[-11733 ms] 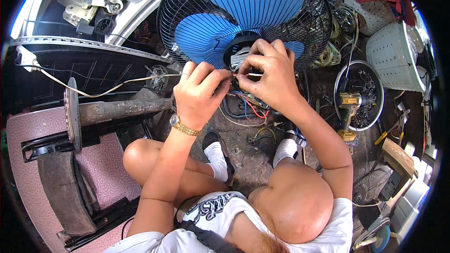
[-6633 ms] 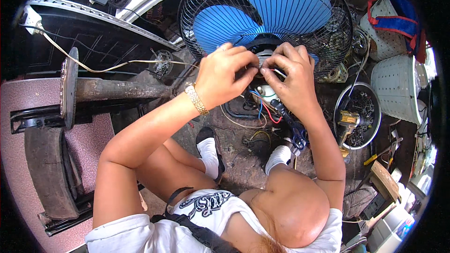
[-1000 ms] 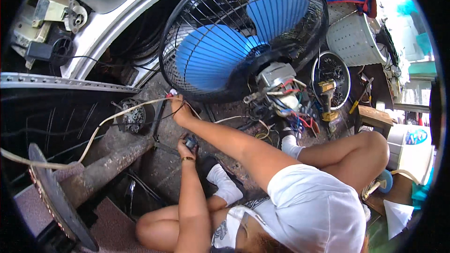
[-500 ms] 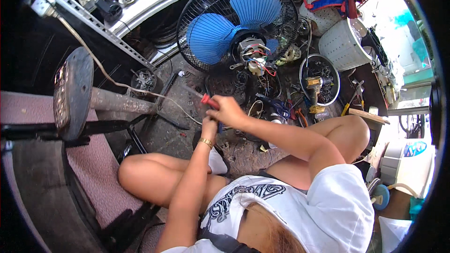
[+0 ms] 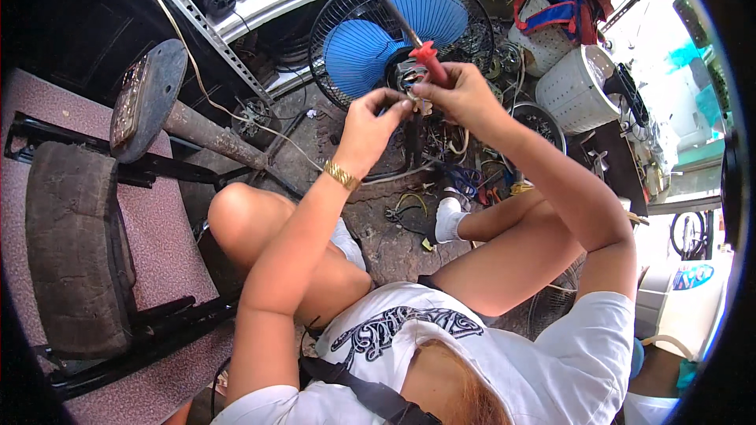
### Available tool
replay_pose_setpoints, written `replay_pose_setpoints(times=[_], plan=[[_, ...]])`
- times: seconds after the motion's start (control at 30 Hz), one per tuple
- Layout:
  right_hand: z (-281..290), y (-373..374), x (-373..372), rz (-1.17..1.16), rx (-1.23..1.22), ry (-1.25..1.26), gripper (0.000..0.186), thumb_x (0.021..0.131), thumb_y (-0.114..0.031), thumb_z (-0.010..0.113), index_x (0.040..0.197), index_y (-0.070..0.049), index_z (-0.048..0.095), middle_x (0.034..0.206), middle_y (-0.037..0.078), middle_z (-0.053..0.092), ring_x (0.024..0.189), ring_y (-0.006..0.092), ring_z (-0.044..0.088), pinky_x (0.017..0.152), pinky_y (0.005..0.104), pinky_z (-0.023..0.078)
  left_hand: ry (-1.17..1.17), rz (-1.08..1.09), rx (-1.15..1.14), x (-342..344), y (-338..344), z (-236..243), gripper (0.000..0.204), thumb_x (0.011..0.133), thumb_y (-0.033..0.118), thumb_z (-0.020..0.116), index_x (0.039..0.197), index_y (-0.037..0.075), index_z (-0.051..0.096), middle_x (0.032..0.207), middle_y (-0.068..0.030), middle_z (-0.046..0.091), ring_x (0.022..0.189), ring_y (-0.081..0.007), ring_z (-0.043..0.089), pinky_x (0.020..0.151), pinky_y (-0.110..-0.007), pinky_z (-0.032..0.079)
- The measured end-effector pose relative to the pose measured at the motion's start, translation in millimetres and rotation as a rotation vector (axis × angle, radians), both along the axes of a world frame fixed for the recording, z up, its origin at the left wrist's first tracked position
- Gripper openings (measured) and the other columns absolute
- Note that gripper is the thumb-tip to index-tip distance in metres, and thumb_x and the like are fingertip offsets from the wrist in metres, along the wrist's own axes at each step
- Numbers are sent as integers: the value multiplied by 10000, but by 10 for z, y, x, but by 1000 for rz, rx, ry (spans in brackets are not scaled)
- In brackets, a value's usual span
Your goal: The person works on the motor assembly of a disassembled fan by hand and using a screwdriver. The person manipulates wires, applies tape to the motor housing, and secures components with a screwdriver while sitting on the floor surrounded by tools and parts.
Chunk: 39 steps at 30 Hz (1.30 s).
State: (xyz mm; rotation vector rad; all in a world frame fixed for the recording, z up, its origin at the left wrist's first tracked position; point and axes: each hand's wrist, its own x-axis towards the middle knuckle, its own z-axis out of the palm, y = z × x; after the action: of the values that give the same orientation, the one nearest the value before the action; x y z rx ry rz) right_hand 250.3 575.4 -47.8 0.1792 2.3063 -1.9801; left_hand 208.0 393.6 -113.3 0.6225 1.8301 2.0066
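In my right hand (image 5: 465,98) is the red handle of a soldering iron (image 5: 428,59), its metal barrel slanting up and left in front of the fan blades. My left hand (image 5: 378,130) is closed in a pinch close to my right fingertips, and what lies between its fingers is too small to make out. Just beyond both hands stands an electric fan (image 5: 354,63) with blue blades and a black wire guard. Its exposed motor (image 5: 409,72) is partly hidden by my fingers and the iron.
At left stand a round-topped metal post (image 5: 169,86) and a dark padded seat (image 5: 75,252). A white perforated bin (image 5: 575,90) and a metal basin (image 5: 543,122) are at right. Pliers and scissors (image 5: 465,181) lie beyond my foot. A cord (image 5: 197,83) runs down from the shelf.
Both hands have moved up and away from me to the fan's motor and spread slightly apart. The soldering iron has risen with my right hand. My legs have shifted.
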Motion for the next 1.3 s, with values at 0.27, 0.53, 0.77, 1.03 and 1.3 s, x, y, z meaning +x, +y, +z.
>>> replay_pose_setpoints(times=[0.27,0.53,0.77,1.03,1.3], plan=[[151,1202,-30,-149,556,340,245,908,-142,662,1107,-6,617,998,118,661,890,151,607,796,305,485,250,124,-135,-853,-30,-222,130,842,111,727,908,-1,720,790,-12,693,712,-65,578,671,-261,483],[245,1034,151,-166,1155,305,229,834,-110,703,1056,-53,697,1002,114,702,911,287,659,800,359,503,613,70,-394,-1092,131,-430,109,785,165,753,858,84,755,820,-63,709,763,-232,602,769,-350,451],[184,755,68,-122,1288,270,193,763,-62,733,955,-73,733,907,86,694,836,267,649,744,355,506,697,85,-403,-1163,230,-561,101,730,130,775,826,113,748,772,-28,651,738,-238,539,716,-349,435],[236,548,-52,-109,1270,163,213,745,-39,737,956,-63,727,882,89,685,786,256,654,723,331,506,823,101,-353,-1215,276,-607,131,686,109,768,801,124,709,802,-11,617,775,-244,531,704,-361,456],[295,718,-72,-114,1287,107,242,744,-69,758,982,-56,717,848,88,658,775,262,638,734,352,494,627,46,-321,-1243,231,-764,131,725,139,779,817,98,696,826,-21,626,805,-249,521,754,-352,418]])
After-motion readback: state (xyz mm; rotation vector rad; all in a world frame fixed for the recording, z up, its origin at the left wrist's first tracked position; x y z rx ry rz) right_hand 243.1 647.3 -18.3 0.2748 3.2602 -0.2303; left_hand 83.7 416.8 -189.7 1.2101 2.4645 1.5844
